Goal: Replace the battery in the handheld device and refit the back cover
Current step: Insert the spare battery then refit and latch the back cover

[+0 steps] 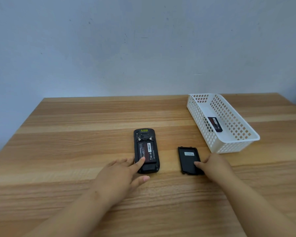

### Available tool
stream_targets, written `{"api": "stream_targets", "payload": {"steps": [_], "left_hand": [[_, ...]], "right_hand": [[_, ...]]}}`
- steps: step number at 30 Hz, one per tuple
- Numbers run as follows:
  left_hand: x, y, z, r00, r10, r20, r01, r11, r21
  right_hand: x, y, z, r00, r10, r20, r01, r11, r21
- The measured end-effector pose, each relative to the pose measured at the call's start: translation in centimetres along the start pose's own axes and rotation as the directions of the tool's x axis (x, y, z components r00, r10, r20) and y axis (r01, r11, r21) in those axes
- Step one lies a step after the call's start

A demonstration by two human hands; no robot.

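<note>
A black handheld device [144, 134] lies face down in the middle of the wooden table [75, 134], its back open. A black and red battery [147, 152] sits in its compartment. My left hand [121, 175] rests beside the device with the index fingertip pressing on the battery's near edge. The black back cover [188, 158] lies flat on the table to the right of the device. My right hand [212, 165] lies on the cover's near right corner, fingers touching it. A second battery [214, 124] lies in the white basket.
A white perforated plastic basket [232, 142] stands at the right of the table, just beyond the back cover. A pale wall rises behind the table's far edge.
</note>
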State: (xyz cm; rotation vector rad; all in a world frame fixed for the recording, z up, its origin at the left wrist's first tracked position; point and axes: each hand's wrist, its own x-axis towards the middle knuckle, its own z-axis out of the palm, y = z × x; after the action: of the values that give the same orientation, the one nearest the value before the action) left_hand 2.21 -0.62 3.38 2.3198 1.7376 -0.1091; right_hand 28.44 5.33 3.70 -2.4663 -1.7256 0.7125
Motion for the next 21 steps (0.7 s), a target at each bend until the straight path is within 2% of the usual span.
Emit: {"api": "stream_targets", "payload": {"steps": [4, 6, 8, 10, 11, 12, 13, 14, 15, 16, 17, 19, 21], "left_hand": [[0.1, 0.3, 0.2, 0.999, -0.039, -0.013, 0.039, 0.999, 0.023], [0.2, 0.2, 0.0, 0.999, -0.049, -0.002, 0.049, 0.999, -0.015], [0.2, 0.1, -0.7, 0.997, -0.078, -0.013, 0.075, 0.99, -0.12], [-0.1, 0.7, -1.7, 0.974, -0.116, -0.196, 0.06, 0.96, -0.272], [-0.2, 1.3, -2.2, 0.939, -0.156, -0.306, 0.028, 0.923, -0.384], [-0.3, 2.0, -2.6, 0.909, -0.221, -0.353, 0.004, 0.852, -0.523], [-0.2, 2.8, -3.0, 0.901, -0.298, -0.316, 0.004, 0.732, -0.681], [-0.1, 3.5, -3.6, 0.907, -0.37, -0.204, 0.037, 0.551, -0.834], [0.0, 4.2, -4.0, 0.915, -0.4, -0.05, 0.09, 0.324, -0.942], [0.1, 4.6, -4.3, 0.921, -0.378, 0.097, 0.146, 0.103, -0.984], [0.2, 4.8, -4.5, 0.926, -0.326, 0.192, 0.182, -0.061, -0.981], [0.2, 4.7, -4.8, 0.931, -0.252, 0.266, 0.204, -0.246, -0.948], [0.1, 4.3, -5.1, 0.932, -0.238, 0.275, 0.187, -0.335, -0.924]], "right_hand": [[0.1, -0.3, -0.3, 0.997, 0.058, 0.041, -0.062, 0.994, 0.093], [-0.1, -0.4, -0.2, 0.999, 0.038, 0.033, -0.045, 0.965, 0.259], [-1.0, -0.9, 0.0, 0.999, -0.029, -0.034, 0.041, 0.901, 0.432], [-2.6, -1.7, 0.0, 0.985, -0.108, -0.135, 0.165, 0.813, 0.559], [-3.5, -2.3, -0.1, 0.974, -0.155, -0.167, 0.225, 0.756, 0.615], [-4.3, -2.7, -0.1, 0.958, -0.206, -0.198, 0.286, 0.7, 0.655], [-5.1, -3.2, -0.1, 0.939, -0.255, -0.232, 0.344, 0.657, 0.67], [-5.8, -3.7, -0.1, 0.916, -0.297, -0.269, 0.4, 0.628, 0.668], [-6.3, -4.1, -0.1, 0.889, -0.334, -0.314, 0.458, 0.607, 0.65], [-6.6, -4.3, 0.0, 0.854, -0.371, -0.365, 0.521, 0.589, 0.618], [-6.9, -4.6, 0.0, 0.817, -0.409, -0.407, 0.577, 0.568, 0.587], [-7.0, -5.2, 0.1, 0.771, -0.451, -0.449, 0.636, 0.531, 0.56], [-6.9, -5.5, 0.1, 0.758, -0.454, -0.469, 0.652, 0.494, 0.575]]}}
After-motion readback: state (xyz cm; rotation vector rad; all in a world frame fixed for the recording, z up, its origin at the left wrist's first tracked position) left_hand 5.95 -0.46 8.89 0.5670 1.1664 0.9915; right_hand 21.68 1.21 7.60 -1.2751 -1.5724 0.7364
